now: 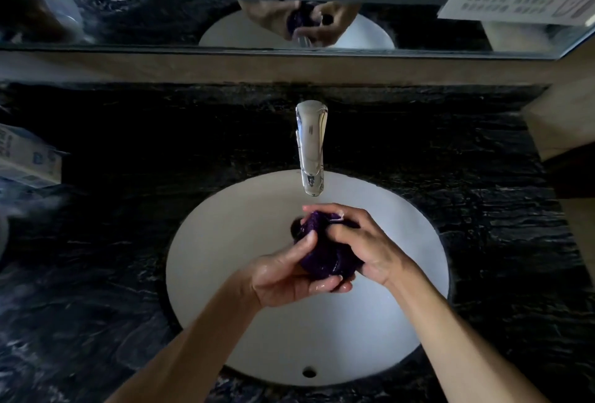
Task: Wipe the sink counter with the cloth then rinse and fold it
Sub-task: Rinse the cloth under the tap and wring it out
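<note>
**Rinsing the cloth over the basin**

I see the dark marble table [128,241] ringing the white sink [225,273]. Under the faucet [311,148], my left hand [283,277] cups and my right hand [363,241] squeezes the bunched purple cloth [325,257]; I'd wring evenly, low in the basin.

Both hands [325,257] hold the cloth [325,251] over the sink [225,241], before the faucet [310,148].

Dim overall; white sink basin [225,241] brightest. Glare streaks on chrome faucet [311,145]. Wide-angle edge bending; left margin blurred.
</note>
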Demonstrator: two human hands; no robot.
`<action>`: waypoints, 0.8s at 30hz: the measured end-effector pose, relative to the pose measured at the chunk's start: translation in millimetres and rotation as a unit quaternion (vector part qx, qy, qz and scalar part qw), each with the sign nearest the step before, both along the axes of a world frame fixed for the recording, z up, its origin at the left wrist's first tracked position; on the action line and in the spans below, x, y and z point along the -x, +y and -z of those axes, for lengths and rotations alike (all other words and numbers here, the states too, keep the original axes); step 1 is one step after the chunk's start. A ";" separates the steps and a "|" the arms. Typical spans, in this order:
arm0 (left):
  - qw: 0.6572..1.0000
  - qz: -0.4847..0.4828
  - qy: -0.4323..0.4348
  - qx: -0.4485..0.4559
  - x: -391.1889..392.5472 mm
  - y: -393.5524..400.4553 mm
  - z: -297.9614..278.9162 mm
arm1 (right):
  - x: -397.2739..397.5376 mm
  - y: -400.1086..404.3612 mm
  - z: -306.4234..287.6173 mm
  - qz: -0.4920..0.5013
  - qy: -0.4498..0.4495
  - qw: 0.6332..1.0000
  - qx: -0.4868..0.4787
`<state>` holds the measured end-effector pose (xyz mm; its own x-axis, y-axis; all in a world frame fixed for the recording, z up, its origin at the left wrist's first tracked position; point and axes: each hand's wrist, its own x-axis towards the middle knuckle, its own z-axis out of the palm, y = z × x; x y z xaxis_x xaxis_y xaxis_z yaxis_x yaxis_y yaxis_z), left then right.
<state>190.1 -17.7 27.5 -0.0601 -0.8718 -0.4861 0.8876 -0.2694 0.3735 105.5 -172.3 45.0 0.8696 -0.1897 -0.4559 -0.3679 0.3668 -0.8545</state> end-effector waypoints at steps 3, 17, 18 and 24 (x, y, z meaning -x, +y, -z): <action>1.000 0.017 0.000 0.013 -1.0 -3.6 -0.8 | -2.3 1.3 -4.4 -0.006 -0.004 0.999 -0.038; 0.877 0.099 -0.399 -0.248 20.3 -31.8 33.8 | -42.9 26.7 41.6 -0.001 0.275 0.921 0.275; 0.871 0.099 -0.414 -0.247 22.0 -30.3 34.2 | -42.6 28.0 46.0 0.003 0.288 0.914 0.287; 0.848 0.187 -0.445 -0.219 12.4 -30.7 32.9 | -26.3 18.1 39.4 0.056 0.160 0.975 0.143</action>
